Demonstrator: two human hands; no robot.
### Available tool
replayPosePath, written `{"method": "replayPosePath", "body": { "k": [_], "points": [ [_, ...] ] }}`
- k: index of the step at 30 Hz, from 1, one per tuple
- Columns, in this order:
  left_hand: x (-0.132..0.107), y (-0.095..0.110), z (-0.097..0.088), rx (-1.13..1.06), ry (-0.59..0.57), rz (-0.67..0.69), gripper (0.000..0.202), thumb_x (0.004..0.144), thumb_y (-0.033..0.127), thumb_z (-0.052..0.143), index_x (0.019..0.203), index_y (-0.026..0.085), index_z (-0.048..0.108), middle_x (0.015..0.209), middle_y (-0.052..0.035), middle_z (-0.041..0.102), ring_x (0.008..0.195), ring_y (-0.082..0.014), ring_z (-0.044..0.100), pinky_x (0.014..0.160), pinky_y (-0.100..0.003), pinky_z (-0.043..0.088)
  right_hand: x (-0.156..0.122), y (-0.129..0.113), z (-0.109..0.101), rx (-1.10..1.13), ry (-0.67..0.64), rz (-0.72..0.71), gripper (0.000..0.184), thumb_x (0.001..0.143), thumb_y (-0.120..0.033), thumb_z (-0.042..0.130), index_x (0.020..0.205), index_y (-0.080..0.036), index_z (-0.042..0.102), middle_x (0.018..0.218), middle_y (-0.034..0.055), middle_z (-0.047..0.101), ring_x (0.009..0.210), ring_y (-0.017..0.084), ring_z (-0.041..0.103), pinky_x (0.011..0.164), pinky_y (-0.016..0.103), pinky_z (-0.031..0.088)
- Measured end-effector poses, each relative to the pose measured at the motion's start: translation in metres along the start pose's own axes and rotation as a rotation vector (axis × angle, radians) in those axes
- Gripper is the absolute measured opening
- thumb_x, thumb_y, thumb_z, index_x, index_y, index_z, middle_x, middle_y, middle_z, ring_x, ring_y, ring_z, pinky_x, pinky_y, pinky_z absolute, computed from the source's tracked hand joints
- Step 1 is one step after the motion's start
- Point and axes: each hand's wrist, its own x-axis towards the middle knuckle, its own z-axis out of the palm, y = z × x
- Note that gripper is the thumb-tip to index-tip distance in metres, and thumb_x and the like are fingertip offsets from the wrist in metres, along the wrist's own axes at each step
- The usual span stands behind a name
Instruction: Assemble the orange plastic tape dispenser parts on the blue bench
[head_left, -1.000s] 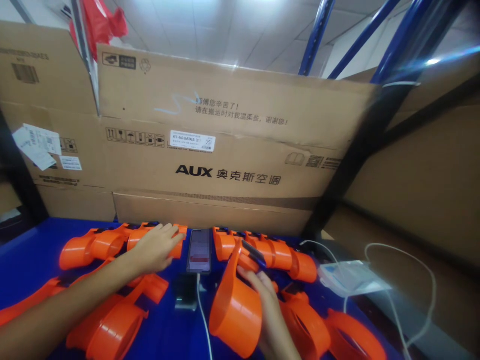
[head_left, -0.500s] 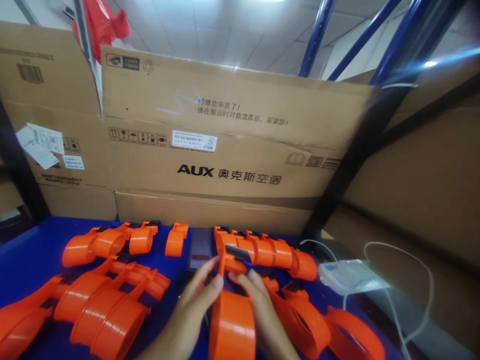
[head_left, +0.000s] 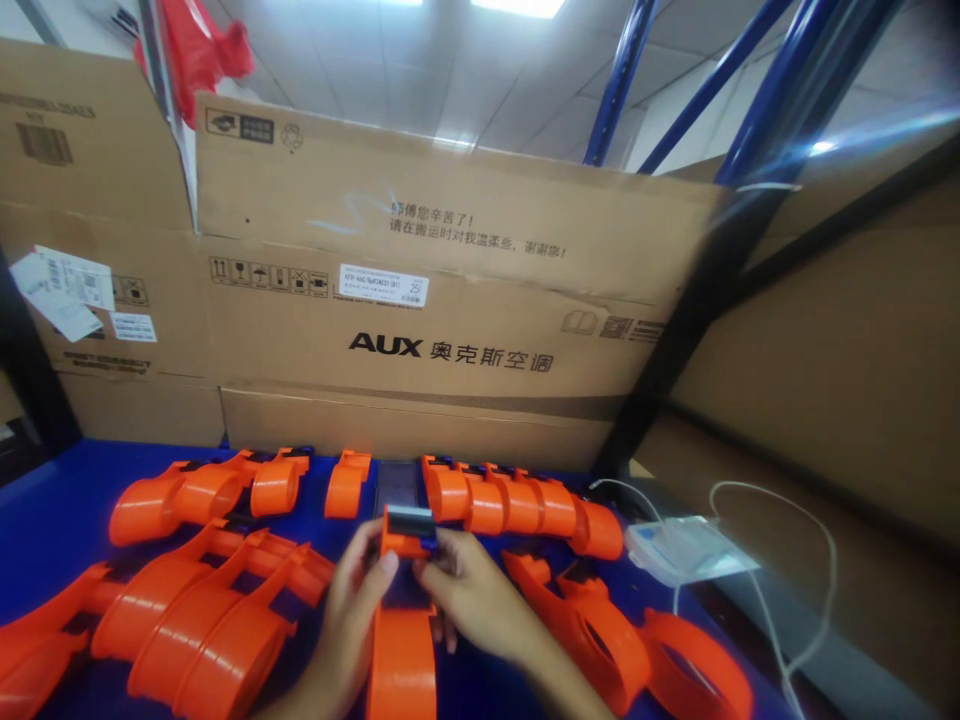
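1. At 9 o'clock from the centre, overlapping large orange plastic rings with slotted arms lie on the blue tabletop, with no hand on them; from here I cannot tell which are complete.
2. At 10 o'clock, a row of orange plastic rings with dark tops stands at the back; these look already fitted.
3. At 11 o'clock, a lone orange plastic ring piece stands apart, showing no dark top, so it seems unfitted.
4. The left hand grips the held piece's upper end from its left, thumb against it.
5. At the centre, between both hands, is the held piece, an orange plastic ring with a dark, shiny rectangular block on its head. Its work looks part-way along; whether the block is fully seated cannot be told.
6. At 12 o'clock, just behind it, lies a dark flat phone.
7. The right hand grasps the same head from its right, fingers curled.
8. From 1 to 2 o'clock, orange plastic rings in a close row, several dark-topped, also look fitted; at 3 o'clock, larger orange plastic rings lie untouched.
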Motion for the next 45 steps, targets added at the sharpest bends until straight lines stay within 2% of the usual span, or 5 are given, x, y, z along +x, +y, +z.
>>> {"method": "replayPosePath", "body": {
  "k": [3,8,23,36,45],
  "points": [
    [-0.002,-0.001,0.003,-0.014,0.052,-0.03,0.042,0.079,0.048,0.077,0.115,0.028,0.069,0.126,-0.0051,0.072,0.118,-0.031,0.064,0.1,-0.038,0.048,0.001,0.005,-0.002,-0.006,0.059,-0.024,0.024,0.089,-0.043,0.06,0.091,-0.019,0.062,0.059,-0.0064,0.058,0.035,0.008,0.05,0.033,0.016,0.031],
    [0.003,0.014,0.005,0.021,0.046,-0.016,0.045,0.071,0.054,0.079,0.104,0.025,0.072,0.106,-0.0091,0.077,0.109,-0.0361,0.068,0.094,-0.042,0.052,-0.005,0.014,-0.001,0.022,0.079,-0.085,0.039,0.089,-0.05,0.063,0.067,-0.02,0.051,0.048,-0.0072,0.051,0.036,0.007,0.039,0.038,0.018,0.027],
    [0.002,0.015,-0.003,0.14,-0.039,-0.018,0.036,0.076,0.051,0.077,0.101,0.025,0.075,0.102,-0.008,0.077,0.095,-0.0333,0.07,0.085,-0.038,0.055,-0.009,0.024,0.012,-0.245,0.25,-0.2,0.023,0.084,-0.02,0.05,0.061,-0.02,0.048,0.058,-0.003,0.046,0.056,0.012,0.041,0.05,0.022,0.029],
    [0.009,0.015,-0.006,0.167,-0.013,-0.011,0.037,0.075,0.047,0.08,0.097,0.018,0.077,0.086,-0.008,0.077,0.085,-0.0287,0.071,0.075,-0.033,0.056,-0.008,0.02,0.011,-0.39,0.3,-0.232,0.026,0.086,-0.019,0.042,0.06,-0.021,0.037,0.056,-0.006,0.034,0.054,0.01,0.033,0.051,0.023,0.023],
    [0.005,0.013,-0.006,0.157,-0.029,-0.01,0.037,0.079,0.044,0.077,0.105,0.017,0.076,0.104,-0.011,0.078,0.095,-0.03,0.071,0.084,-0.034,0.055,-0.014,0.016,0.015,-0.403,0.365,-0.246,0.028,0.087,-0.02,0.042,0.06,-0.021,0.032,0.059,-0.0058,0.032,0.056,0.01,0.032,0.051,0.022,0.023]
  ]
}}
